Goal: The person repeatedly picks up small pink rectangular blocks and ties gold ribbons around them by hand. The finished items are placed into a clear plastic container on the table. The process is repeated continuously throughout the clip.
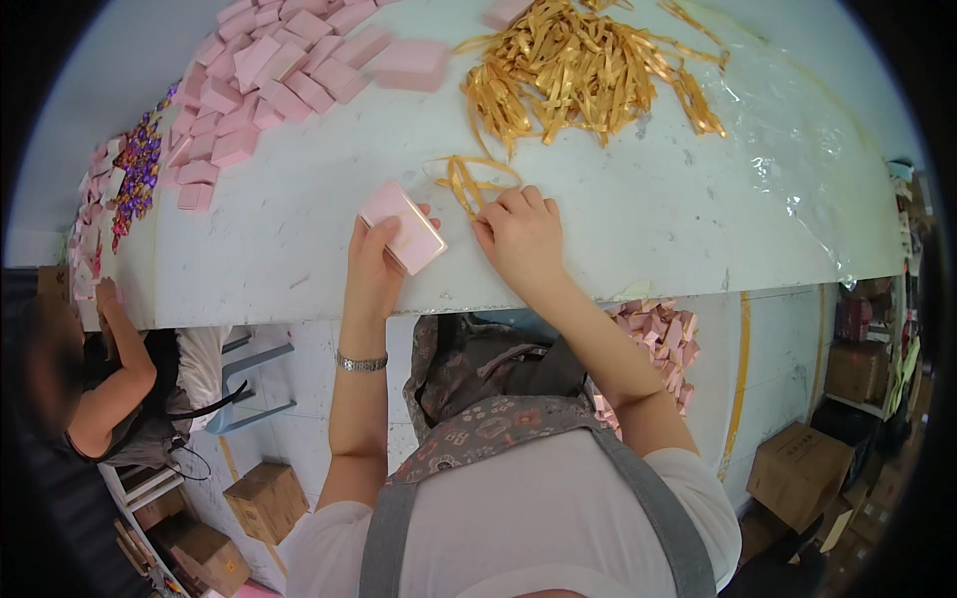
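Observation:
My left hand [377, 250] holds a small pink box [404, 229] with a gold edge, its thumb lying across the upper face. To the right of it, my right hand [521, 233] pinches a loop of gold ribbon [465, 184] between thumb and forefinger, just above the white table [314, 247]. Box and ribbon are apart. Beyond my right hand lies a tangled heap of gold ribbons [568, 71]. A large pile of pink boxes [277, 67] spreads over the far left of the table.
Purple and gold wrapped pieces [138, 168] lie at the far left, where a co-worker's arm [123, 344] reaches in. Clear plastic sheeting [792, 149] covers the right end. Below the front edge sit ribboned pink boxes [665, 336]. Cardboard cartons [800, 475] stand on the floor.

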A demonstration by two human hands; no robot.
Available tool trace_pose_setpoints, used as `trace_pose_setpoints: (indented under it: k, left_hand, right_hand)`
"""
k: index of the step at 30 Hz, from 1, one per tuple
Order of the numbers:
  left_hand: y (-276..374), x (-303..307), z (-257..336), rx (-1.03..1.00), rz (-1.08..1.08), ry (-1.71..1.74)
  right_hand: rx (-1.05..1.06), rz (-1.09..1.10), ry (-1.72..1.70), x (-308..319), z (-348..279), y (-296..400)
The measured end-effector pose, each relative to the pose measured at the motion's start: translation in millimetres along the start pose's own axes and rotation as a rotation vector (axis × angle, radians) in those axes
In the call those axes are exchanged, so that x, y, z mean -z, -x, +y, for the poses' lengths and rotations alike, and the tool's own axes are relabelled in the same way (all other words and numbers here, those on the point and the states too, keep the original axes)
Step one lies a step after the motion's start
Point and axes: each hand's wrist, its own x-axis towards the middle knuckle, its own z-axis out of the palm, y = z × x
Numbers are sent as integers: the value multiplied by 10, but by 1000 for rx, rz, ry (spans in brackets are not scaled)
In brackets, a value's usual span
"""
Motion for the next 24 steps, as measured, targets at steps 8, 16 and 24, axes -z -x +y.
trace_pose_setpoints:
  k: [8,16,24]
  left_hand:
    - [177,-216,-78,-33,-95,-510]
    - [152,-441,-276,-130,-137,-231]
    - [283,-524,13,-97,13,-67]
  right_hand:
    - [-124,221,-501,356,-31,-118]
    - [28,117,-347,554,-73,6]
    - [-66,-398,-915,621,51,161]
